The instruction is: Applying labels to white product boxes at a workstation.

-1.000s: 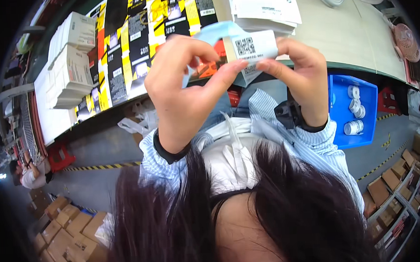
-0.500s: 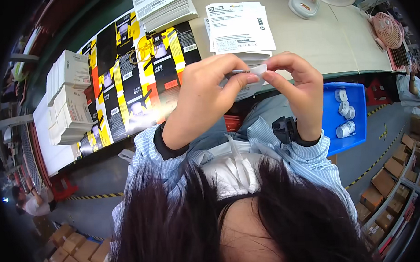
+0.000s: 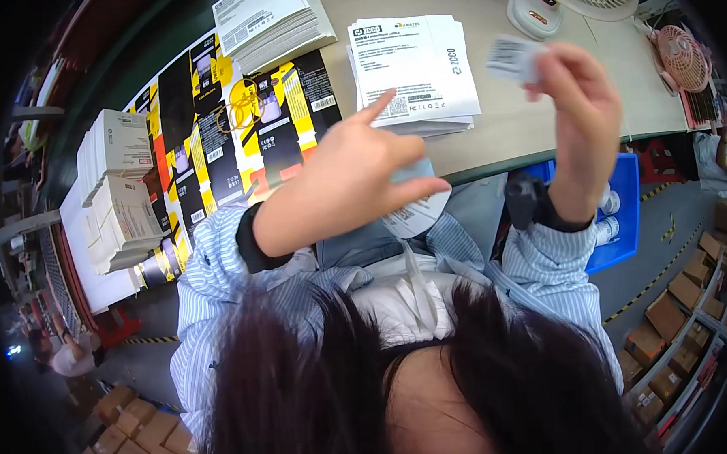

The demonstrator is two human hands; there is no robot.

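Note:
My left hand (image 3: 345,175) is over the table's front edge, its index finger stretched onto the top sheet of a stack of white printed papers (image 3: 413,58). Its thumb sticks out to the right, the other fingers curled. Under them hangs a roll of white printed labels (image 3: 416,216), partly hidden by the hand; these fingers appear to hold it. Raised to the right of the stack, my right hand (image 3: 581,108) pinches a small white label (image 3: 514,58) with dark print, slightly blurred, clear of the papers.
Black-and-yellow printed sheets (image 3: 206,145) cover the left of the table, with yellow rubber bands (image 3: 243,104) on them. Stacks of white booklets (image 3: 123,213) stand there, another paper stack (image 3: 274,28) behind. A blue bin (image 3: 623,216) with label rolls sits at right, near fans (image 3: 577,3).
My hands have come apart. The right moved up and right with a label; the left dropped slightly, and its index finger now reaches onto the paper stack. The label roll shows below it.

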